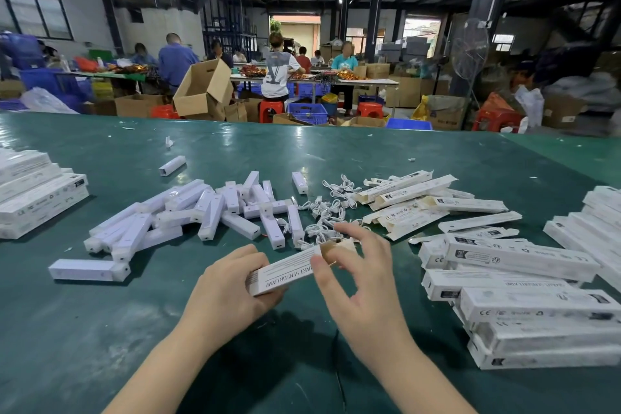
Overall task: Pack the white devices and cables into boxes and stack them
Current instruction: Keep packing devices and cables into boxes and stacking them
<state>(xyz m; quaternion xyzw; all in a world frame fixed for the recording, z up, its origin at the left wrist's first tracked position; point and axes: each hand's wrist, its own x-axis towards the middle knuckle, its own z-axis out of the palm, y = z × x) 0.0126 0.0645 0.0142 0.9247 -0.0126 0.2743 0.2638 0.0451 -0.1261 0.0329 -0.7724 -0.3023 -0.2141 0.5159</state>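
I hold one white box (289,270) between my two hands, my left hand (225,292) and my right hand (364,282). On the green surface (369,151) I count roughly two dozen loose white devices (208,212) in one heap; I cannot tell exactly. One tangle of white cables (327,212) lies beside them, too knotted to count. About ten open boxes (413,202) lie scattered. Closed boxes sit in three stacks: left (37,198), near right (524,296), far right (594,222).
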